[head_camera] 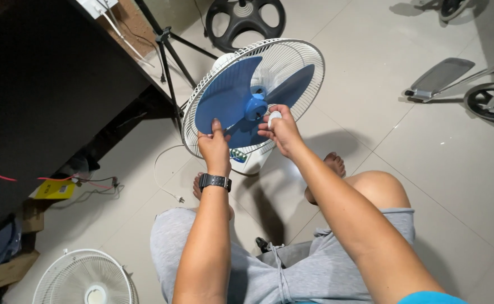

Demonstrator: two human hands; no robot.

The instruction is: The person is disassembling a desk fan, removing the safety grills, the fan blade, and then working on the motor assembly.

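A white fan (pixel 247 160) stands on the floor in front of me, with its rear wire guard (pixel 300 56) on and its front guard off. Its blue three-bladed propeller (pixel 230 93) is exposed. My left hand (pixel 214 145), with a black watch on the wrist, grips the lower edge of a blue blade. My right hand (pixel 280 129) pinches a small white cap (pixel 274 116) right next to the blue hub (pixel 256 106).
A detached white front guard (pixel 83 278) lies on the tiles at lower left. A black desk (pixel 44 84) fills the left, with a tripod (pixel 171 62) beside it. A black round fan base (pixel 246 19) sits behind. A wheeled frame (pixel 486 98) stands at right.
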